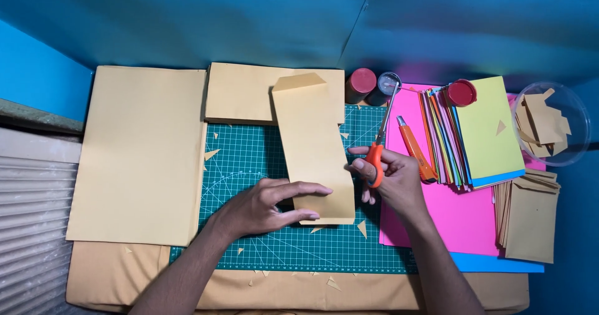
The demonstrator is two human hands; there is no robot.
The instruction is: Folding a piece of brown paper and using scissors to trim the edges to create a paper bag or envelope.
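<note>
A long tan paper strip (310,141) with clipped top corners lies upright on the green cutting mat (243,165). My left hand (265,206) pinches its lower edge, thumb under and fingers on top. My right hand (392,179) sits just right of the strip and grips orange-handled scissors (379,141), blades pointing up and away. Small tan offcuts (362,229) lie scattered on the mat.
A large tan sheet (140,153) lies left, another tan sheet (243,93) at the back. Right: an orange utility knife (414,148), a pink sheet (458,218), a fanned stack of coloured paper (480,134), red-capped jars (360,84), a clear bowl of scraps (552,125), tan envelopes (530,218).
</note>
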